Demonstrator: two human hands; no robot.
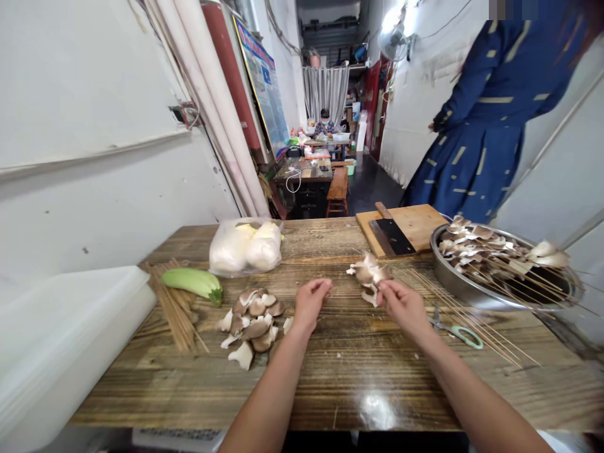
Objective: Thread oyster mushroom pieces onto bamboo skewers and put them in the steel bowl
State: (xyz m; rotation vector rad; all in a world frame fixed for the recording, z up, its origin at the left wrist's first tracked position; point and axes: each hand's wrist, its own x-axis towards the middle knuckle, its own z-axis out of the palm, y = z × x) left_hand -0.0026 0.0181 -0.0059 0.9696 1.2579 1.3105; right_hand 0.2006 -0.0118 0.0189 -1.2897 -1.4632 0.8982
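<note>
Oyster mushrooms [255, 324] lie heaped at our left, likely within easy reach. Our left hand [310, 303] presses its fingertips together, seemingly empty; our right hand [403, 306] pinches a mushroom cluster [369, 273], perhaps steadying it, short of the cutting board [423, 225].

The single view looks from head height, just above the near edge of the desk [358, 384], facing forward and down across it. The left hand [310, 305] and right hand [401, 303] show close by, around mid-frame, reaching in from below. The wide frame takes in the left wall [94, 82] and runs back to a distant curtain [325, 88].
</note>
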